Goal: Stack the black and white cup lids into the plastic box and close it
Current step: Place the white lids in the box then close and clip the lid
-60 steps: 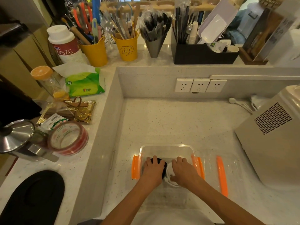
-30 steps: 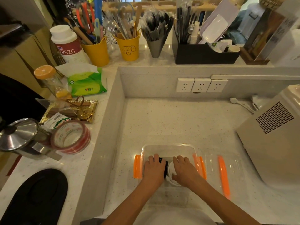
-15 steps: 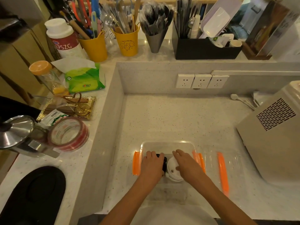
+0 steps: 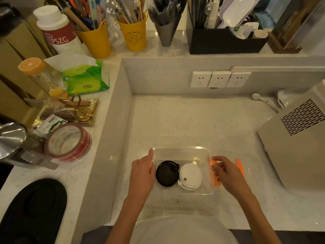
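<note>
A clear plastic box [image 4: 181, 149] stands on the lower counter in front of me. Inside it a stack of black cup lids [image 4: 167, 173] sits on the left and a stack of white cup lids [image 4: 190, 176] on the right, touching each other. My left hand [image 4: 142, 175] lies flat against the box's left side with its fingers straight, hiding the orange clasp there. My right hand [image 4: 226, 173] has its fingers curled on the orange clasp [image 4: 213, 173] at the box's right edge. The clear box lid [image 4: 251, 175] lies flat just right of the box.
A beige appliance [image 4: 295, 147] stands close on the right. The raised ledge on the left carries a tape roll [image 4: 68, 141], a tissue pack [image 4: 84, 80] and a steel pot lid [image 4: 10, 138]. Wall sockets [image 4: 219, 79] sit on the back wall, with utensil cups above.
Both hands have come off the lid stacks and moved apart to the box's two sides. The black and white stacks now show uncovered inside the box.
</note>
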`<state>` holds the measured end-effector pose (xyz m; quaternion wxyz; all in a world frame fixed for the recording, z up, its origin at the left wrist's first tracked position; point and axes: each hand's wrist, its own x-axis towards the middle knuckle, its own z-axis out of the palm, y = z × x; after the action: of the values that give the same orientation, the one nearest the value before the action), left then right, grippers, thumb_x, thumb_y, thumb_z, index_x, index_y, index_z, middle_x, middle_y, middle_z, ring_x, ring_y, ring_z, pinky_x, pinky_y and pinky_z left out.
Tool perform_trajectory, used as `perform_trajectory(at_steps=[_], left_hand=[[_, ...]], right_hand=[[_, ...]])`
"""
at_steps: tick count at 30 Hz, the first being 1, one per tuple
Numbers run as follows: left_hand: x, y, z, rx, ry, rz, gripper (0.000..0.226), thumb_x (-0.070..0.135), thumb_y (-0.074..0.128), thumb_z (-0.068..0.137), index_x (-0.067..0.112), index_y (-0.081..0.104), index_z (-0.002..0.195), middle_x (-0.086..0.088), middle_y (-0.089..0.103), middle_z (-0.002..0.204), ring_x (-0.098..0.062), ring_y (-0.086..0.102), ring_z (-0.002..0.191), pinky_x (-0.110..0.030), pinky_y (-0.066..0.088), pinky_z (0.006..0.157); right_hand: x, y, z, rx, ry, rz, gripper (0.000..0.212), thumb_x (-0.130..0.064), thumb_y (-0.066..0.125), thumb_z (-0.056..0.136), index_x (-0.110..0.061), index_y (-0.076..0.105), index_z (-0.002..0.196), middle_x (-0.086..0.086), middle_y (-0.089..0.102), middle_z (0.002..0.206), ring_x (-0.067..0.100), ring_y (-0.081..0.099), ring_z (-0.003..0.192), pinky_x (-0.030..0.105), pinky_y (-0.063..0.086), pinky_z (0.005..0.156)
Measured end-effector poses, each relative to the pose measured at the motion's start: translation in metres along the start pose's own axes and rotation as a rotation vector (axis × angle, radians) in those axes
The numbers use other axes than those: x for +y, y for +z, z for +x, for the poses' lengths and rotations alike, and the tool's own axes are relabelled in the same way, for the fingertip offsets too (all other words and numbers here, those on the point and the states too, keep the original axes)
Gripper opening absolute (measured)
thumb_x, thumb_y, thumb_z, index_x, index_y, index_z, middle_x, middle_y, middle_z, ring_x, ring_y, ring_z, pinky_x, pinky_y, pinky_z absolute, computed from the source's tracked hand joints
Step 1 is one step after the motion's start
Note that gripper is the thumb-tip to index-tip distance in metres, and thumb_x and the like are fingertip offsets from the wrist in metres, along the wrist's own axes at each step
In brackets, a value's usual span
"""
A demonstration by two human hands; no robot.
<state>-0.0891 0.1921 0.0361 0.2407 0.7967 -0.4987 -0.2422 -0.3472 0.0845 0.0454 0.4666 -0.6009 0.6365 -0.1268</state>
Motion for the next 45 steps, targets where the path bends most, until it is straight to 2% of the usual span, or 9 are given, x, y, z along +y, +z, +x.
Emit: perform_trajectory(at_steps=[3, 7, 13, 16, 23, 28, 34, 41, 45], left_hand=[[-0.002, 0.0, 0.004, 0.02, 0.024, 0.024, 0.054, 0.011, 0.052, 0.103, 0.014, 0.038, 0.155, 0.003, 0.062, 0.086, -0.023, 0.06, 0.089, -0.037, 0.052, 0.085], [-0.006, 0.001, 0.002, 0.039, 0.05, 0.034, 0.053, 0.017, 0.051, 0.103, 0.018, 0.039, 0.155, 0.004, 0.065, 0.082, -0.018, 0.058, 0.086, -0.032, 0.05, 0.084], [-0.015, 0.014, -0.001, 0.072, -0.017, 0.063, 0.054, 0.025, 0.048, 0.105, 0.024, 0.034, 0.158, 0.014, 0.057, 0.101, -0.017, 0.051, 0.112, -0.019, 0.029, 0.091], [-0.015, 0.018, -0.003, 0.089, -0.032, 0.039, 0.056, 0.025, 0.051, 0.104, 0.026, 0.034, 0.157, 0.01, 0.061, 0.109, -0.017, 0.046, 0.115, -0.021, 0.032, 0.089], [-0.013, 0.018, -0.005, 0.113, -0.071, 0.01, 0.056, 0.026, 0.052, 0.104, 0.029, 0.035, 0.157, 0.004, 0.065, 0.117, -0.008, 0.032, 0.114, -0.024, 0.039, 0.084], [-0.011, 0.015, -0.005, 0.083, -0.082, 0.028, 0.055, 0.025, 0.052, 0.104, 0.029, 0.035, 0.156, 0.004, 0.064, 0.118, -0.017, 0.041, 0.121, -0.025, 0.039, 0.08], [-0.007, 0.009, -0.004, 0.051, -0.064, 0.059, 0.055, 0.019, 0.051, 0.104, 0.022, 0.036, 0.156, -0.003, 0.062, 0.129, -0.023, 0.043, 0.125, -0.03, 0.043, 0.095], [0.047, 0.007, 0.026, 0.095, -0.113, 0.31, 0.044, 0.018, 0.055, 0.097, 0.005, 0.055, 0.139, -0.018, 0.048, 0.15, -0.036, 0.039, 0.139, -0.048, 0.038, 0.109], [0.123, 0.05, 0.063, 0.027, 0.193, 0.238, 0.041, 0.019, 0.056, 0.093, 0.011, 0.062, 0.133, -0.014, 0.066, 0.132, -0.035, 0.056, 0.125, -0.047, 0.043, 0.103]], right_hand=[[-0.008, 0.003, -0.002, 0.031, -0.029, -0.104, 0.029, -0.012, 0.054, 0.098, -0.019, 0.058, 0.126, 0.005, 0.069, 0.1, 0.022, 0.065, 0.085, 0.039, 0.056, 0.079], [-0.015, 0.019, -0.016, 0.327, -0.507, -0.573, 0.028, -0.009, 0.067, 0.089, -0.012, 0.069, 0.117, 0.007, 0.07, 0.111, 0.028, 0.063, 0.097, 0.039, 0.051, 0.083], [-0.024, 0.06, -0.018, -0.58, -0.462, -1.082, 0.041, -0.035, 0.03, 0.106, -0.031, 0.033, 0.147, 0.01, 0.047, 0.143, 0.034, 0.05, 0.127, 0.046, 0.049, 0.095], [-0.028, 0.07, -0.012, -0.705, -0.309, -1.167, 0.051, -0.046, 0.016, 0.104, -0.039, 0.009, 0.154, 0.009, 0.024, 0.16, 0.039, 0.042, 0.135, 0.049, 0.043, 0.099], [-0.033, 0.073, -0.015, -0.637, -0.225, -1.157, 0.061, -0.057, 0.011, 0.099, -0.031, 0.029, 0.152, 0.005, 0.044, 0.149, 0.033, 0.051, 0.126, 0.042, 0.043, 0.092], [-0.031, 0.065, -0.025, -0.281, -0.296, -0.961, 0.065, -0.065, 0.024, 0.097, -0.02, 0.065, 0.121, 0.003, 0.068, 0.114, 0.02, 0.06, 0.107, 0.034, 0.047, 0.087], [-0.01, 0.04, -0.024, 0.302, -0.366, -0.445, 0.025, -0.013, 0.065, 0.09, -0.019, 0.065, 0.114, 0.001, 0.064, 0.106, 0.02, 0.058, 0.095, 0.03, 0.05, 0.075], [0.015, 0.006, -0.026, 0.22, -0.155, -0.061, 0.027, -0.033, 0.062, 0.094, -0.036, 0.055, 0.12, -0.015, 0.062, 0.093, -0.001, 0.061, 0.081, 0.011, 0.045, 0.064], [0.049, -0.02, -0.039, 0.366, 0.084, 0.133, 0.029, -0.046, 0.051, 0.096, -0.034, 0.058, 0.121, -0.008, 0.068, 0.109, 0.002, 0.064, 0.089, 0.016, 0.046, 0.068]])
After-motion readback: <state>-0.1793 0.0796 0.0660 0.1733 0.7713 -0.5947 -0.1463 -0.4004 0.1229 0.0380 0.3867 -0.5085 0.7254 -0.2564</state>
